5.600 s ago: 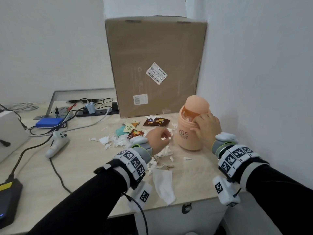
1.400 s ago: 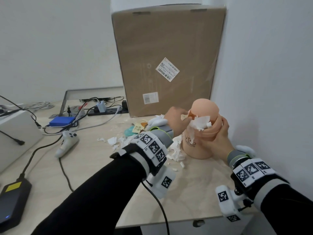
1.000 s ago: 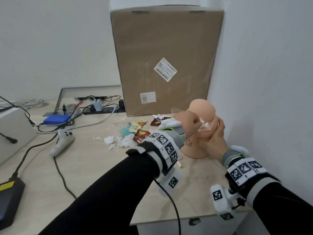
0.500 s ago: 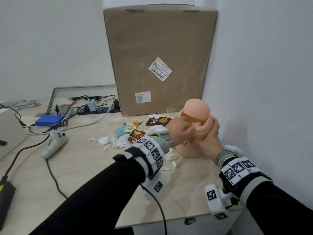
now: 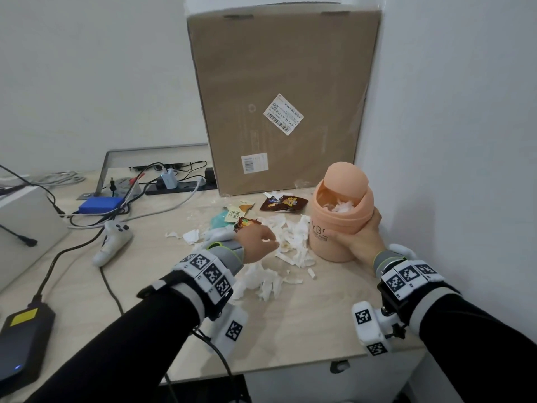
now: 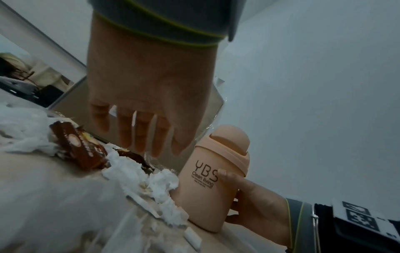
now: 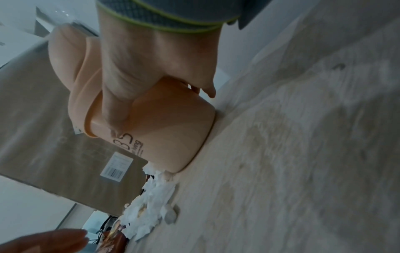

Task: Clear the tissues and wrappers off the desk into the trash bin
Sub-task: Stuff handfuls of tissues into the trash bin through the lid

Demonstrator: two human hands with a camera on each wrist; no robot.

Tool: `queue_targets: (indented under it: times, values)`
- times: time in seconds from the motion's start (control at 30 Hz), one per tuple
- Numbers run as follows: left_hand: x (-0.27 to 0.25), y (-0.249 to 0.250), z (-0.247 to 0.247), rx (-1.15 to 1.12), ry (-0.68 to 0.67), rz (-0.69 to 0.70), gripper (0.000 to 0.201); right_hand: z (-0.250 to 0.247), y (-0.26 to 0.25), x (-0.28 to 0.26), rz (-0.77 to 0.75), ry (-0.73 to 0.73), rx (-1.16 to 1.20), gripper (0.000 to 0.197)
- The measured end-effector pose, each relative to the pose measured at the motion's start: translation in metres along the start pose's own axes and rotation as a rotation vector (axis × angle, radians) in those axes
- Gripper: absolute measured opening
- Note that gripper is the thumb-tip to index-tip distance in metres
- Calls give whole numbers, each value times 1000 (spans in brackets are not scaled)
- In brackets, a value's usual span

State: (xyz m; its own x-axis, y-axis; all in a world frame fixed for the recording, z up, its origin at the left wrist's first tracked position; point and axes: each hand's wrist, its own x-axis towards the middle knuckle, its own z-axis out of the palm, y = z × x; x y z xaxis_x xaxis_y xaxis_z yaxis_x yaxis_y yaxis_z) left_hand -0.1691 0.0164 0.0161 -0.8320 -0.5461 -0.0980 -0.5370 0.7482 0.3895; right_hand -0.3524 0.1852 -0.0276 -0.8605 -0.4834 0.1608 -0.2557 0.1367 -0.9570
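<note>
A peach trash bin [image 5: 334, 245] stands by the right wall, its swing lid tipped back with white tissue [image 5: 344, 205] showing inside. My right hand [image 5: 359, 242] grips the bin's body, thumb across the front [image 7: 114, 109]. My left hand [image 5: 268, 242] hovers empty just above the torn tissue pile [image 5: 295, 237] to the left of the bin, fingers straight [image 6: 140, 137]. More tissue scraps [image 5: 261, 282] lie nearer me. Snack wrappers lie behind the pile: a brown one [image 5: 283, 203], a red-brown one [image 5: 247, 222] and a yellow-green one [image 5: 234, 213].
A tall cardboard box [image 5: 282, 97] stands against the wall behind the bin. A white game controller [image 5: 112, 241], cables, a blue box [image 5: 100, 204] and a power strip [image 5: 180, 187] lie to the left. The desk's front edge [image 5: 290, 365] is close.
My left hand has drawn back from the bin's opening and dropped to the tissue pile, leaving the tissue inside. My right hand has slid down from the lid rim to the bin's body.
</note>
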Motion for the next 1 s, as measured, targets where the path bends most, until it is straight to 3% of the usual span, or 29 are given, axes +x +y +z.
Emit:
queue_targets:
  times: [0.13, 0.23, 0.37, 0.5, 0.6, 0.73, 0.87, 1.0]
  values:
    - [-6, -17, 8, 102, -195, -137, 79, -3, -5, -5, -29, 49, -44, 115]
    - [-9, -20, 23, 221, -282, -185, 97, -11, -7, -10, -38, 47, -82, 116]
    - [-14, -8, 35, 352, -262, -166, 78, -24, -7, -21, -32, 37, -92, 117]
    - [-15, 3, 30, 284, -270, -155, 51, -29, -2, -30, -16, 20, -77, 118]
    - [-13, 8, 25, 195, -181, -171, 44, -30, 2, -35, -20, 20, -52, 118]
    - [-12, 29, 7, -94, 63, -132, 34, -30, 4, -39, -12, 7, -12, 118]
    - [-10, 70, -19, -443, 269, 12, 28, -30, 3, -40, -7, -9, 12, 121]
    - [0, 120, -27, -475, 356, 202, 23, -30, 2, -41, 4, -7, 7, 121]
